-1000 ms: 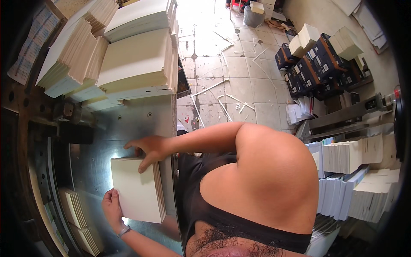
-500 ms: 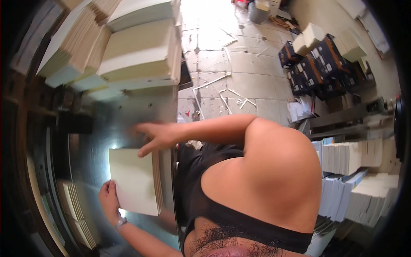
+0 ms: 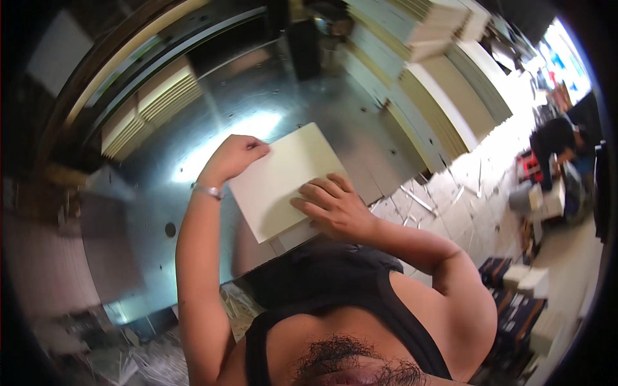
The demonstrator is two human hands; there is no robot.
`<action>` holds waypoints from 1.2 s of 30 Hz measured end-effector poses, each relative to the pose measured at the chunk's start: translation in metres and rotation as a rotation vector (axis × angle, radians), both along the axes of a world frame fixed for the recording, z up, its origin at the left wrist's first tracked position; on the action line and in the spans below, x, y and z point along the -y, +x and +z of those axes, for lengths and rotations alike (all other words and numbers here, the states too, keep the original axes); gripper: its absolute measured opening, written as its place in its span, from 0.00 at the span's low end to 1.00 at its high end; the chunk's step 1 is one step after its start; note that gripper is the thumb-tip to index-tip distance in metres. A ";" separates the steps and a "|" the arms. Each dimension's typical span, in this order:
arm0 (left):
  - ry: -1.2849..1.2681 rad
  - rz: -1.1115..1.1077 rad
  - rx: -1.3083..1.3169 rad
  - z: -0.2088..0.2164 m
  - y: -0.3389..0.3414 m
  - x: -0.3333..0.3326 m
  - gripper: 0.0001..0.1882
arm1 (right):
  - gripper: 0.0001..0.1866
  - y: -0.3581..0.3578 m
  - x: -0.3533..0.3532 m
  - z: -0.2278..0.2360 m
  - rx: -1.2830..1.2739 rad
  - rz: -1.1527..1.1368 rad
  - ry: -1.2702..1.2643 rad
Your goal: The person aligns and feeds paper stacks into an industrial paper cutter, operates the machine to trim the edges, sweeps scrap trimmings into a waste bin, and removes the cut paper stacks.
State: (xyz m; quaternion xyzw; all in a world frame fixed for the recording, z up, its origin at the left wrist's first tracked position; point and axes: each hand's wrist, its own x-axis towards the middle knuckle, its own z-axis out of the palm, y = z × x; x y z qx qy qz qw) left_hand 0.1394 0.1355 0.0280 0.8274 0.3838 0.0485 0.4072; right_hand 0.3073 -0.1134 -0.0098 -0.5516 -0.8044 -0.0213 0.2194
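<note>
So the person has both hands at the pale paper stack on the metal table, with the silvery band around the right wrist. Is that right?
Not quite: the head view shows the silvery band around the wrist of the left hand, not the right hand. Both hands are indeed at the pale paper stack on the metal table.

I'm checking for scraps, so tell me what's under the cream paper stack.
The metal table shows around the cream paper stack; whatever lies directly beneath it is covered.
</note>
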 end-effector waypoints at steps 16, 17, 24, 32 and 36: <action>0.222 -0.015 -0.032 -0.005 0.008 -0.053 0.20 | 0.24 -0.003 -0.071 0.005 0.326 0.023 0.236; 0.225 -0.002 -0.022 -0.009 0.005 -0.056 0.20 | 0.24 -0.004 -0.080 0.005 0.336 0.036 0.240; 0.553 0.621 0.800 -0.026 -0.030 -0.090 0.20 | 0.20 -0.008 -0.154 0.003 0.365 -0.011 0.282; 0.513 0.797 1.030 -0.073 -0.041 -0.091 0.18 | 0.16 0.019 -0.269 -0.004 0.332 -0.074 0.239; 0.403 0.875 1.031 -0.078 -0.031 -0.096 0.18 | 0.17 0.034 -0.330 -0.007 0.330 -0.053 0.305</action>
